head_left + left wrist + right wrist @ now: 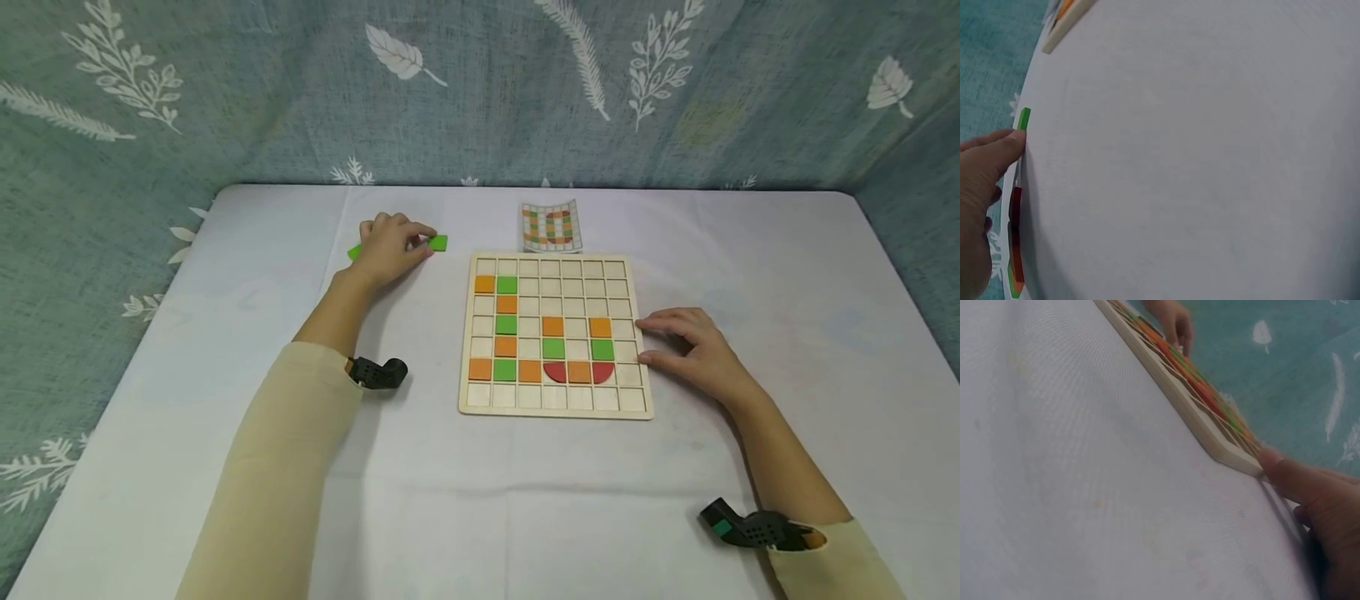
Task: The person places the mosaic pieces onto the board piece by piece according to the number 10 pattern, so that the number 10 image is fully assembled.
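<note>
A green square tile point(438, 242) is pinched between the thumb and forefinger of my left hand point(390, 247), left of the wooden grid board point(555, 403). In the left wrist view, red pieces point(1016, 225) lie on the cloth beside that hand. Part of another green piece point(355, 251) peeks out past the hand; the rest is hidden. My right hand point(697, 350) touches the board's right edge with its thumb and fingertips, fingers loosely bent. Several orange tiles point(507, 304), green tiles point(553, 348) and two red rounded pieces point(555, 372) sit in the board's cells.
Behind the board lies a pattern card point(551, 227), slightly curled, with a coloured grid printed on it. A white cloth point(480, 500) covers the table. A green leaf-patterned curtain point(480, 92) hangs along the far edge. Each wrist carries a black camera.
</note>
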A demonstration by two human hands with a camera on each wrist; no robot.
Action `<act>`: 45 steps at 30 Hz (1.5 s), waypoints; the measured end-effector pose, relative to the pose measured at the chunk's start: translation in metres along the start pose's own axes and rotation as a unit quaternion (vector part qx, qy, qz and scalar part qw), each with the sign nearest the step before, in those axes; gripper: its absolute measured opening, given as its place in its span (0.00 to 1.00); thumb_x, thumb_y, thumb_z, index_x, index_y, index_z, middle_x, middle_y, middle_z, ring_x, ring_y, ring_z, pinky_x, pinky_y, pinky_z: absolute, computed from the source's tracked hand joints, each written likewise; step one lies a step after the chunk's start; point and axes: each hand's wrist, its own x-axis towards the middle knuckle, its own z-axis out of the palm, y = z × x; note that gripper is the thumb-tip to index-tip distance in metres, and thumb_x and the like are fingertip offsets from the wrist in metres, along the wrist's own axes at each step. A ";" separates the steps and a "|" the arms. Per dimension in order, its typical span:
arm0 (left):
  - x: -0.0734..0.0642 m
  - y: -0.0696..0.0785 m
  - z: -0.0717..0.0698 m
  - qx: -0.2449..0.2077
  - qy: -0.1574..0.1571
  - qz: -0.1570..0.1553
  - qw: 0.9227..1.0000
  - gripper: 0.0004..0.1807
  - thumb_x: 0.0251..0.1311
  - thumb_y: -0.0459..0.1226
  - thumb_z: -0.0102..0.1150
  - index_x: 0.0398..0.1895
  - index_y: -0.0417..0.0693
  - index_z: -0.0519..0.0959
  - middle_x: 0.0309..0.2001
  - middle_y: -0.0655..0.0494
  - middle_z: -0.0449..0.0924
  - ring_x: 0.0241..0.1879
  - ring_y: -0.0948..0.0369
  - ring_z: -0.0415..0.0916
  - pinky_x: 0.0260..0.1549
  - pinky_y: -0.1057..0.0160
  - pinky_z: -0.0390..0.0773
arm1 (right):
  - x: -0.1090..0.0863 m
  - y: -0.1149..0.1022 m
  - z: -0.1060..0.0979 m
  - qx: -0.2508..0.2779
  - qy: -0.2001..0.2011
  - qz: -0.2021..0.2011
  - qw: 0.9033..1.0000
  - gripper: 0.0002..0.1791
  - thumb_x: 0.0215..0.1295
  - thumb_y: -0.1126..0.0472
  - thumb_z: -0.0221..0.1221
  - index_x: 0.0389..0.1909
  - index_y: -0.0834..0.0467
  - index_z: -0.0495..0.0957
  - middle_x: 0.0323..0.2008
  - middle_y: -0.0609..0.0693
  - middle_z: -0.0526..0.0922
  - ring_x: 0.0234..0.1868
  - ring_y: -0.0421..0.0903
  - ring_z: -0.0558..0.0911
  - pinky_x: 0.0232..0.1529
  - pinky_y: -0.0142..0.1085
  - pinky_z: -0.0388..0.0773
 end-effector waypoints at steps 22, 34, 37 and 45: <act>-0.014 0.028 0.012 -0.036 0.074 0.132 0.988 0.15 0.50 0.46 0.68 0.37 0.47 0.85 0.27 0.54 0.72 0.37 0.55 0.63 0.43 0.56 0.58 | -0.001 0.001 0.000 -0.007 -0.001 0.008 1.000 0.24 0.46 0.68 0.71 0.49 0.59 0.81 0.48 0.54 0.78 0.52 0.40 0.66 0.52 0.29 0.56; -0.012 0.063 0.003 -0.055 -0.009 0.199 0.978 0.13 0.49 0.44 0.68 0.35 0.46 0.85 0.26 0.56 0.71 0.36 0.55 0.63 0.39 0.59 0.59 | 0.000 0.000 0.000 -0.003 0.000 0.001 1.000 0.25 0.43 0.68 0.72 0.48 0.60 0.81 0.48 0.55 0.78 0.53 0.38 0.65 0.52 0.29 0.56; -0.012 0.074 0.003 -0.051 -0.031 0.210 0.976 0.13 0.49 0.45 0.68 0.35 0.47 0.85 0.26 0.56 0.72 0.35 0.56 0.63 0.38 0.60 0.60 | 0.000 -0.002 0.000 -0.003 0.001 0.001 1.000 0.25 0.44 0.69 0.72 0.48 0.60 0.82 0.48 0.54 0.78 0.52 0.38 0.65 0.52 0.29 0.56; -0.014 0.101 0.010 -0.028 -0.074 0.204 0.976 0.15 0.48 0.48 0.68 0.35 0.49 0.85 0.28 0.56 0.75 0.35 0.58 0.65 0.37 0.62 0.63 | -0.001 0.000 0.001 0.001 0.003 -0.006 1.000 0.26 0.42 0.69 0.72 0.47 0.61 0.81 0.48 0.56 0.78 0.53 0.38 0.65 0.51 0.29 0.56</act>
